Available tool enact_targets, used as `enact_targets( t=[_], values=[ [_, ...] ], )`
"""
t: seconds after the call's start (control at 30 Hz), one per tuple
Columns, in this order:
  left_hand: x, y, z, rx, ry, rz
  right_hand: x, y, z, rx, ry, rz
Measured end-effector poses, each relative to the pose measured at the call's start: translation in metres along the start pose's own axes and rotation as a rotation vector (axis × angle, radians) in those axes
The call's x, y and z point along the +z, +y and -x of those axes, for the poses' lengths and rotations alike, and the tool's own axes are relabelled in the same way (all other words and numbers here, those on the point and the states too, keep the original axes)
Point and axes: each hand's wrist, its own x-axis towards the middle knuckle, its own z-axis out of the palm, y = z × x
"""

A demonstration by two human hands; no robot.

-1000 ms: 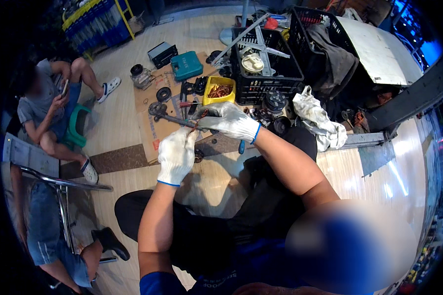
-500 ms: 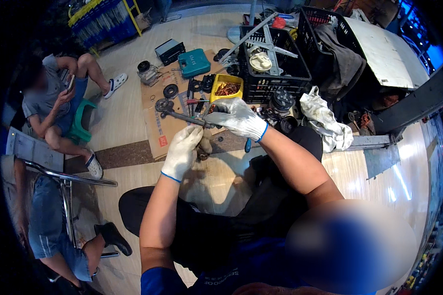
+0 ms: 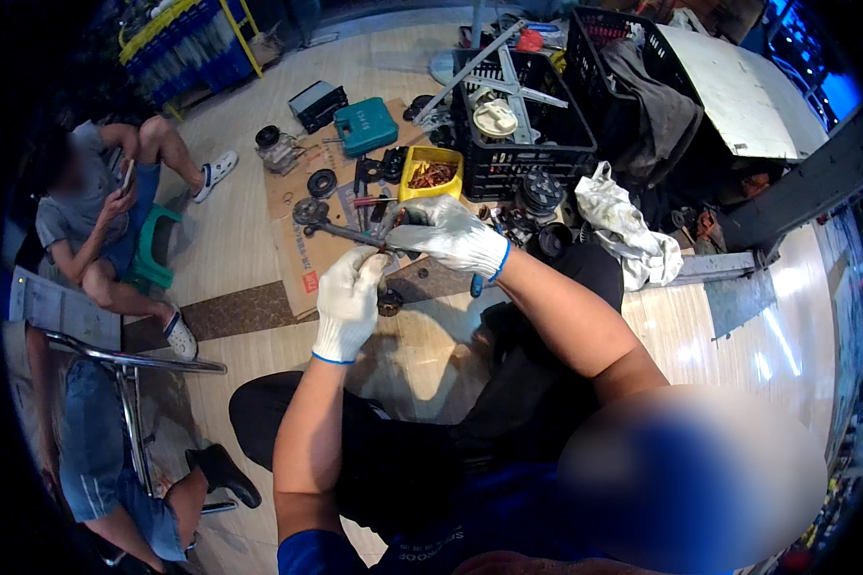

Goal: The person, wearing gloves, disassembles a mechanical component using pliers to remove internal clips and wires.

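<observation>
My left hand point(image 3: 348, 299) wears a white knit glove with a blue cuff. Its fingers are pinched together beneath the end of a dark metal rod point(image 3: 348, 232), and what lies between the fingertips is too small to make out. Opposite it, my right hand point(image 3: 451, 235), gloved the same way, is closed around the near end of this rod. The rod slants up and left to a round dark head point(image 3: 310, 212) over the cardboard. Just past my right hand stands a yellow bin point(image 3: 433, 173) of small reddish-brown parts. Below that hand a blue tool handle point(image 3: 477, 285) shows.
Cardboard point(image 3: 297, 254) on the floor carries a teal case point(image 3: 365, 126), a black ring point(image 3: 322, 182) and other loose parts. Black crates point(image 3: 527, 158) and a white cloth point(image 3: 623, 225) lie to the right. At left, a person point(image 3: 96, 201) sits on a green stool point(image 3: 153, 249); another sits nearer.
The view has shifted slightly. My left fingertips have curled in under the rod's end, and my right hand stays closed around it.
</observation>
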Motion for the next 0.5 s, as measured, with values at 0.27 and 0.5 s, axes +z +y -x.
enact_targets(
  t=[0.27,0.5],
  values=[
    [-0.008,-0.004,-0.005,-0.089,-0.083,-0.099,-0.006,0.008,-0.007,-0.057,-0.072,0.223],
    [-0.006,0.002,-0.007,0.253,0.201,-0.531,-0.006,0.009,-0.007,0.026,-0.096,0.221]
  ],
)
